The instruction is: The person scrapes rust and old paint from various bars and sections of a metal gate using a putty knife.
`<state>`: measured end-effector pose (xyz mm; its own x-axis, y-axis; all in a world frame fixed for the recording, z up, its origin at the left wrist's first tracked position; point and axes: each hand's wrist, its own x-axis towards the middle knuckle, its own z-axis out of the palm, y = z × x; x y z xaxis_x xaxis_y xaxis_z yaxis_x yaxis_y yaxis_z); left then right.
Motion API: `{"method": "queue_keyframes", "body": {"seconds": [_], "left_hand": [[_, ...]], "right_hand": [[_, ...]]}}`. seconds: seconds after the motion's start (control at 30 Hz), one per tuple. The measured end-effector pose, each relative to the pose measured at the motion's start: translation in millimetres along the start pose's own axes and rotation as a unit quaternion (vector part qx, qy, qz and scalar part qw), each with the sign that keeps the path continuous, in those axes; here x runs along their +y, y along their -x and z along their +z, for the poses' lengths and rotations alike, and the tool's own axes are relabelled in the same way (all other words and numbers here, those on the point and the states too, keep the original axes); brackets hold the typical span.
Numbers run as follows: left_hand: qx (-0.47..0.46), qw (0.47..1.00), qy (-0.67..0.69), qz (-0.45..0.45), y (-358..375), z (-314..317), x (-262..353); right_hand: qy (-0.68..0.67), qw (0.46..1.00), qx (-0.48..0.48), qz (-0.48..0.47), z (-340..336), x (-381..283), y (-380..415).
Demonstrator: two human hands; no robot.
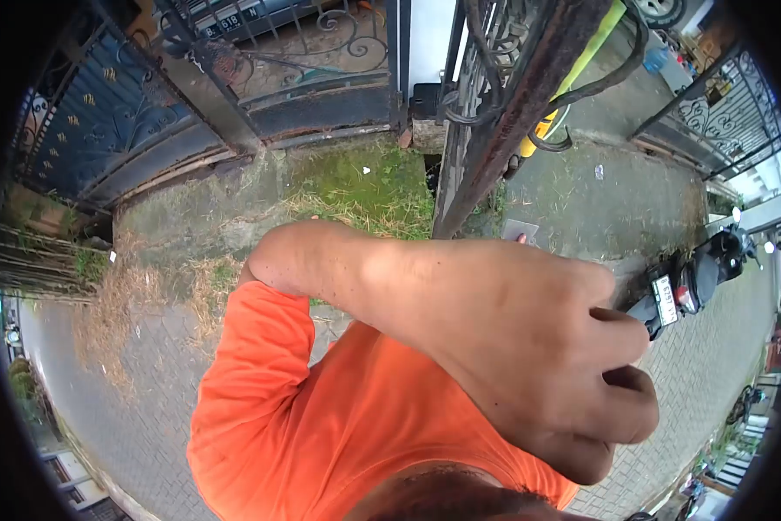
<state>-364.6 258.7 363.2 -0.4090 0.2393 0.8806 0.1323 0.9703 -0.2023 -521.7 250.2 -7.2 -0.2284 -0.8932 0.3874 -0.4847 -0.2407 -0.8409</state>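
My left hand (547,347) fills the middle right of the view, very close to the camera, its back towards me. The forearm reaches across from an orange sleeve on the left. Its fingers are curled in; whatever lies beneath them is hidden. Just past the wrist, a fingertip, seemingly of my right hand (522,239), rests on a small flat grey piece (518,228). The rest of that hand is covered by my left arm. Beyond it stands a rusty metal gate post (529,104), with a yellow object (538,135) beside it.
A dark metal gate (321,108) with scrollwork closes off a parked vehicle (234,19). Moss and dry grass (355,187) cover the ground before it. A parked motorbike (698,273) stands at right on grey paving (694,373). A yellow-green strip (594,43) runs along the post.
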Motion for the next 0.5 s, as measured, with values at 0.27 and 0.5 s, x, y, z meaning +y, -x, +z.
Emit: {"method": "queue_keyframes", "body": {"seconds": [0.27,0.5], "left_hand": [[0.018,0.999,0.000,-0.040,-6.2,-26.9,5.2],[-0.028,0.992,0.073,-0.101,-18.1,-33.1,13.3]], "right_hand": [[0.035,0.998,0.043,0.035,-10.8,-17.5,6.4],[0.072,0.994,0.055,-0.064,-15.0,-18.0,-8.3]]}}
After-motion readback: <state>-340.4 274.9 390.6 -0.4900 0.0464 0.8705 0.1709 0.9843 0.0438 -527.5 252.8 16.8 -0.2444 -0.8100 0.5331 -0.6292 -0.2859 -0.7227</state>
